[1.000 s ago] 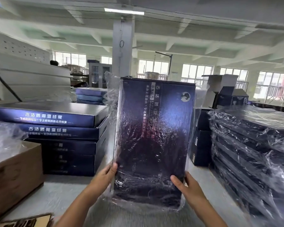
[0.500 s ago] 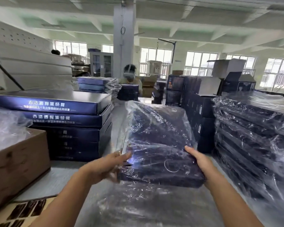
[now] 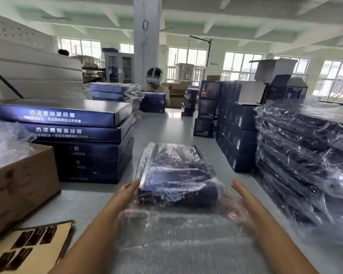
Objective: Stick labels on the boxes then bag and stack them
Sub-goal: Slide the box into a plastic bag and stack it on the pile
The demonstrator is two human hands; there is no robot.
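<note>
Clear plastic bag point(image 3: 174, 226), crinkled and full of glare, encloses the navy box point(image 3: 176, 175). The box lies flat on the grey table point(image 3: 166, 123) straight ahead of me, and the loose mouth of the bag trails back toward the camera. Both forearms come up from the bottom edge and angle inward to the box's near end, one on each side. A second ago the box stood upright in both hands. Half a second ago it was tipped and carried clear of the table. Now it is down, long side running away from me. Left hand point(image 3: 127, 194): fingers straight and together, laid against the near left corner of the box, touching it through the film, with no curl round it. Right hand point(image 3: 244, 196): fingers straight and slightly spread, standing just off the near right corner with a gap showing. Its heel sits behind the loose film, and motion blur keeps me from telling whether it touches the plastic. The box is set between the stack of bare boxes point(image 3: 77, 135) on the left and the stack of bagged boxes point(image 3: 305, 155) on the right, apart from both. A cardboard carton point(image 3: 18, 190) and a tan label sheet point(image 3: 28, 248) lie near left.
</note>
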